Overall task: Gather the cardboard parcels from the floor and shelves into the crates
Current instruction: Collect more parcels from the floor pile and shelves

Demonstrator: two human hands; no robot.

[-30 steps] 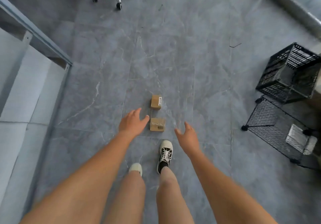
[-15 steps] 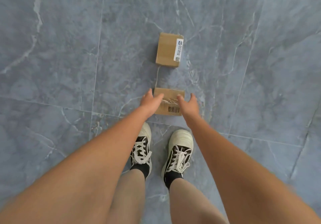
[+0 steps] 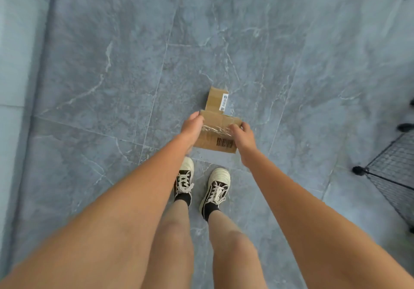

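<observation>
Above the floor (image 3: 112,87), both the left hand (image 3: 191,128) and right hand (image 3: 243,136) now clamp the near parcel (image 3: 215,136), lifted (the far parcel (image 3: 216,100) still waits), ready for the wire crate (image 3: 394,172).

Both bare arms are reaching forward and down, drawing in toward each other. The left hand (image 3: 192,127) is curling over the left end of the parcel (image 3: 216,137), fingers wrapping its far edge, wrist bent slightly. The right hand (image 3: 244,137) is gripping the right end, thumb lying across the top and fingers hooking round the side. Below them, the bare legs are standing close together.
</observation>
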